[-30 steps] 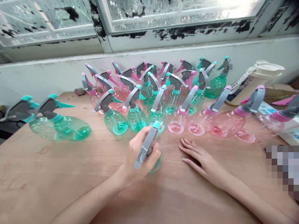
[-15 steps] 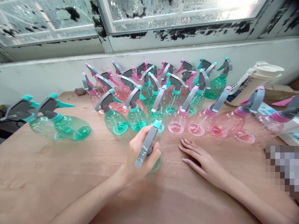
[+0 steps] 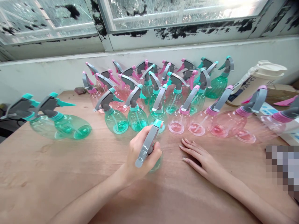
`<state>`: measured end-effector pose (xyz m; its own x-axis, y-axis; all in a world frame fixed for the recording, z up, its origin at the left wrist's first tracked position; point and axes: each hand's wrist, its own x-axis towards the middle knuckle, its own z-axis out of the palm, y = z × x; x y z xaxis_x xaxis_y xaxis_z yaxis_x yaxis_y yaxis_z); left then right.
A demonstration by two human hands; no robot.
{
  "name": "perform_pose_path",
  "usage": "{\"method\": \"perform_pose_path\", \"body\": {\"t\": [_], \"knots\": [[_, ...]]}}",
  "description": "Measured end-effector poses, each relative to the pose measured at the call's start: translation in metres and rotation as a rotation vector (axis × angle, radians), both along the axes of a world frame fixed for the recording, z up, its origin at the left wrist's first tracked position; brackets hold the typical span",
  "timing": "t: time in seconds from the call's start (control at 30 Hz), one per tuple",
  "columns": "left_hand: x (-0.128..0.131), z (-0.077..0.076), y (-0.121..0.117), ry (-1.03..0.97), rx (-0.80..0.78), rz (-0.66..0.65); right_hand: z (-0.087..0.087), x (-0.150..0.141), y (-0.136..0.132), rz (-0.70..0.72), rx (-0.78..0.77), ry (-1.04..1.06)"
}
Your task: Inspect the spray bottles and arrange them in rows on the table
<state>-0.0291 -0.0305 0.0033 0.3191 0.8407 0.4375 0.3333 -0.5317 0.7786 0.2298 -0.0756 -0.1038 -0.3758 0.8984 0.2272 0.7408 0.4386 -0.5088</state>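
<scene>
My left hand (image 3: 137, 155) is wrapped round the neck of a green spray bottle (image 3: 148, 144) with a grey handle and teal nozzle. The bottle's lower body is partly hidden by the hand. My right hand (image 3: 198, 157) lies flat on the wooden table (image 3: 70, 180), fingers stretched out, holding nothing. Just beyond my hands stands a row of spray bottles: a green one (image 3: 137, 119) and others like it towards the left, and a pink one (image 3: 178, 123) with more pink ones towards the right.
More pink and green spray bottles crowd behind, along the white wall (image 3: 46, 71) below the window. Two green bottles (image 3: 79, 126) stand at the left. A beige lidded cup (image 3: 259, 77) and a cardboard box (image 3: 280, 93) are at the back right. A pixelated patch covers the right edge.
</scene>
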Motion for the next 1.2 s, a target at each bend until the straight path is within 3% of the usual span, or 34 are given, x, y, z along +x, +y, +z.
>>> {"method": "perform_pose_path", "body": {"t": [0.43, 0.8, 0.97, 1.07, 1.2], "knots": [[0.001, 0.009, 0.004, 0.011, -0.051, -0.008, -0.001, 0.001, 0.000, 0.000, 0.006, 0.010], [0.004, -0.006, -0.002, -0.052, 0.009, 0.099, -0.001, 0.001, 0.001, 0.012, 0.011, 0.001], [0.004, -0.003, -0.003, -0.063, -0.033, 0.098, -0.004, 0.001, 0.001, 0.018, 0.027, -0.012], [-0.005, 0.002, -0.004, -0.080, -0.125, 0.095, -0.008, 0.002, 0.001, 0.013, 0.037, -0.010], [-0.036, 0.006, -0.009, -0.091, -0.220, 0.262, -0.010, 0.003, 0.001, 0.017, 0.035, -0.007]]}}
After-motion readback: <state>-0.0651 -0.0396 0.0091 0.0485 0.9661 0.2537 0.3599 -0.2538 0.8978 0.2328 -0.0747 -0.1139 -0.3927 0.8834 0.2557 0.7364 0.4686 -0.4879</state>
